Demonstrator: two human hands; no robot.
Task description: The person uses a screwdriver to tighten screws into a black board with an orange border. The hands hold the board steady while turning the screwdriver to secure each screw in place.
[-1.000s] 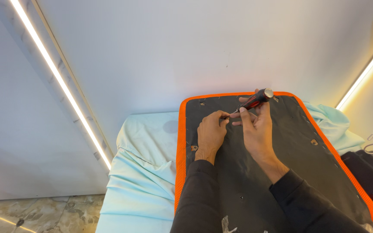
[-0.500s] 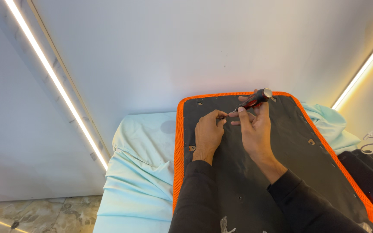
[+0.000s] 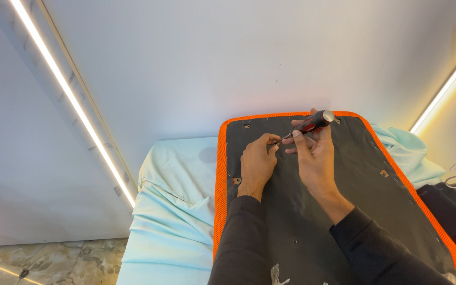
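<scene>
Sleeves of black ran up the lower frame. Left hand (image 3: 256, 164) pinched the screwdriver (image 3: 306, 125) tip with narrowed fingers; right hand (image 3: 314, 158) gripped its red-black handle over the orange-edged black panel (image 3: 354, 184), mid-frame, on pale sheet (image 3: 178, 206).

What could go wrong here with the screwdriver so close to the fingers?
The screwdriver tip sits right at the left hand fingertips, so a slip may jab them. The right hand holds the tool at a low angle; it might skid and scratch the black panel, which rests on soft cloth and may shift.
</scene>
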